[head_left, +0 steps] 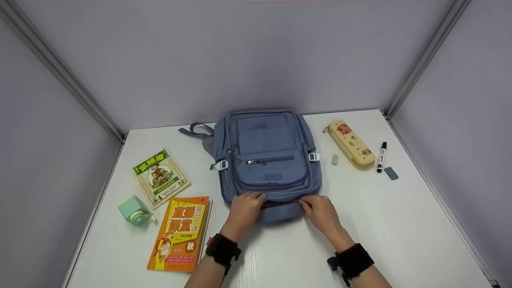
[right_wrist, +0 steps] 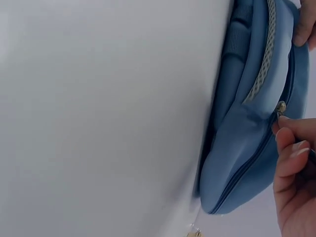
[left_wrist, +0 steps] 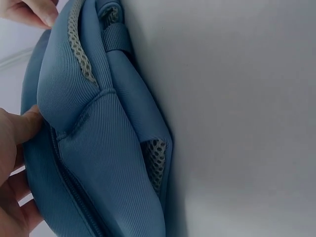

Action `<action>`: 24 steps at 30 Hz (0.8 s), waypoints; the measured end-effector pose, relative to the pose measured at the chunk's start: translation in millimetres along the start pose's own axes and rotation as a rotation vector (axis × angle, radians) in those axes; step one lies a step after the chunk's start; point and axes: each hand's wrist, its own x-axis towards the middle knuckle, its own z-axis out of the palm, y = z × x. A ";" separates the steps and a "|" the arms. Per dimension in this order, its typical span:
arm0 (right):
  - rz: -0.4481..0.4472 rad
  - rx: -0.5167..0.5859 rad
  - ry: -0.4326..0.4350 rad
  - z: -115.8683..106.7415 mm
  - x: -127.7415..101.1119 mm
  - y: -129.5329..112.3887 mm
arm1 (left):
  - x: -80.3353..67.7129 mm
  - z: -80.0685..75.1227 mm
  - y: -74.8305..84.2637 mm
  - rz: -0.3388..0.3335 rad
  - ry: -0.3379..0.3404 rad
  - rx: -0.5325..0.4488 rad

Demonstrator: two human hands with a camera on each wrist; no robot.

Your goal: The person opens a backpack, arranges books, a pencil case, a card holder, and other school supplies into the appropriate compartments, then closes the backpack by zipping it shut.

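Observation:
A blue backpack lies front side up on the white table, its bottom toward the back wall or the front not marked, with a zipped seam along its near end. My left hand grips the cloth beside that seam, thumb on the near face in the left wrist view. At the right part of the same seam, my right hand pinches a small metal zipper pull. The zipper runs closed below the pull in the right wrist view, while the seam gapes slightly between the two hands.
Left of the backpack lie a green-and-cream book, an orange book and a mint-green bottle-like object. To the right are a yellow pencil case, a black-and-white marker, a pale eraser and a dark teal block. Walls enclose the table.

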 end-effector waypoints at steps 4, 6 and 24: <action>-0.001 -0.011 0.013 -6.5 -0.7 8.1 | -1.3 -1.6 -0.4 0.004 -0.007 -0.017; -0.013 -0.008 0.011 -9.7 -1.4 11.2 | -1.7 -2.6 -0.1 0.006 -0.007 -0.030; 0.152 -0.189 -0.160 -37.9 14.6 51.2 | -16.1 -8.6 -5.1 0.065 -0.038 -0.129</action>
